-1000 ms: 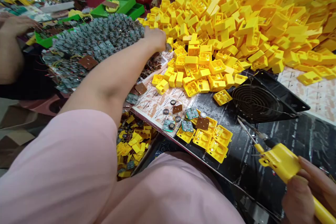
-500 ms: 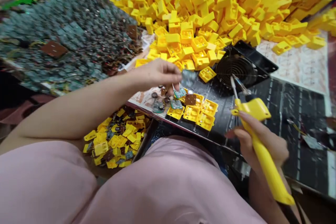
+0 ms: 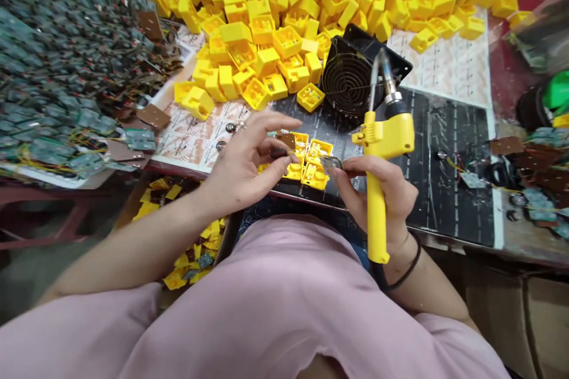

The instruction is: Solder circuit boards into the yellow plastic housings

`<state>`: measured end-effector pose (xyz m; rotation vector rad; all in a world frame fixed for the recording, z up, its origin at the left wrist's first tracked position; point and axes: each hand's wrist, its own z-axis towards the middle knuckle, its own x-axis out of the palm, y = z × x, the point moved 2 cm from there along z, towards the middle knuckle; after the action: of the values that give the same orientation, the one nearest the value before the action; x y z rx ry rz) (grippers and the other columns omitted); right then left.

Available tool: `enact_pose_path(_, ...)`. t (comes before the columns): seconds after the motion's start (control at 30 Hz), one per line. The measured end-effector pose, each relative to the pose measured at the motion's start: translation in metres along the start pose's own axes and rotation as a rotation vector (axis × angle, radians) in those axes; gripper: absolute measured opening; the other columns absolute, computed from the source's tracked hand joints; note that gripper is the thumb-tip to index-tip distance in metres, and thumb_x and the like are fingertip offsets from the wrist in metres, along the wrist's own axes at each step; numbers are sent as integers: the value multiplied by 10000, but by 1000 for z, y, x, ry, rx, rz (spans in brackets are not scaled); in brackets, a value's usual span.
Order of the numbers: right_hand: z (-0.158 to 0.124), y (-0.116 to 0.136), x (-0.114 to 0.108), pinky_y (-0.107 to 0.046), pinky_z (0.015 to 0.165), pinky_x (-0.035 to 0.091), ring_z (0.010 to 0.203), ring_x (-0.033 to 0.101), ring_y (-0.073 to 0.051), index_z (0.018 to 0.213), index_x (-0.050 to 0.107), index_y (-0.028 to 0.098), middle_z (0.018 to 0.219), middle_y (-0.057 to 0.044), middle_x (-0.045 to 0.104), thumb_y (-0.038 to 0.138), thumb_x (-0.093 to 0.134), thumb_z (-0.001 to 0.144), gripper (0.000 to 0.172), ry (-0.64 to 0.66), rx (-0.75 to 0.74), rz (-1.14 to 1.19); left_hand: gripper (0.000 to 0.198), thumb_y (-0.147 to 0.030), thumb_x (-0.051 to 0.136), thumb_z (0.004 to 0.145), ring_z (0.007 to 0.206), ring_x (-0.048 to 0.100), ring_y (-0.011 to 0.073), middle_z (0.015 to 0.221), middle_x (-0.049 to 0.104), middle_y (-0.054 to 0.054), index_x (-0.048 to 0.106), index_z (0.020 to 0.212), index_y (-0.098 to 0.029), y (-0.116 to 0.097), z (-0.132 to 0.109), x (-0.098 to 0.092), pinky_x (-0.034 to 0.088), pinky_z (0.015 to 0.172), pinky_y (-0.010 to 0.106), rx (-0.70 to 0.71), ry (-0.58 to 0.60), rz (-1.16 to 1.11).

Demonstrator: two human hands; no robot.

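Note:
My right hand (image 3: 382, 189) is wrapped round a yellow soldering gun (image 3: 377, 189), its metal tip pointing up and away. Between the thumb and forefinger of that hand is a small flat greyish piece (image 3: 331, 162), perhaps a circuit board. My left hand (image 3: 253, 160) is curled, with a small dark part (image 3: 279, 154) at its thumb and fingertips; its kind is hard to make out. Beneath and between both hands lie several open yellow casings (image 3: 315, 174), partly covered by the left fingers. A brown board (image 3: 288, 140) rests on them.
A black fan (image 3: 349, 86) stands behind the casings on the black mat (image 3: 444, 189). Yellow housings (image 3: 267, 29) are heaped at the back. Circuit boards (image 3: 66, 71) fill a white tray on the left. More boards (image 3: 540, 204) and wires lie right. Below the table edge are yellow pieces (image 3: 178, 275).
The view has shifted right. My right hand has raised the soldering gun upright and now pinches a small flat piece too. My left hand has come nearer to it over the casings.

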<state>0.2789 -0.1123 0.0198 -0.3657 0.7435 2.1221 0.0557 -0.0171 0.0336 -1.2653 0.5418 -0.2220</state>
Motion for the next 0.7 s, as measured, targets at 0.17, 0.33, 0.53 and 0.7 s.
enact_pose_path(0.17, -6, 5, 2, -288, 575, 675, 614, 788, -195, 1173, 686, 282, 853, 20, 827, 218, 817, 1029, 205, -131, -80, -89, 498, -481, 990, 837, 1107, 827, 244, 1322, 831, 89, 814, 1258, -281, 30, -20, 40, 680, 969, 377, -498, 56, -712)
enact_pose_path(0.33, -12, 13, 6, -289, 631, 696, 651, 810, -197, 1235, 690, 318, 906, 27, 847, 170, 844, 992, 324, -109, -51, -17, 427, -665, 967, 847, 1433, 711, 294, 1328, 865, 57, 924, 1049, -292, 16, -8, 58, 484, 1310, 428, -287, -114, -626)
enact_pose_path(0.53, -21, 3, 5, -296, 710, 721, 745, 843, -207, 1298, 723, 303, 983, -2, 862, 236, 855, 1020, 314, -43, -12, 85, 437, -645, 1068, 701, 794, 741, 134, 812, 811, -19, 900, 869, -278, 2, 6, 63, 602, 817, 260, -368, -38, -788)
enact_pose_path(0.7, -30, -10, -39, -291, 710, 707, 721, 830, -190, 1444, 758, 321, 935, 21, 861, 469, 743, 1103, 372, 73, 14, 113, 285, -490, 820, 976, 753, 728, 170, 808, 791, 22, 876, 946, -212, 1, 14, 23, 566, 767, 290, -79, 192, 76)
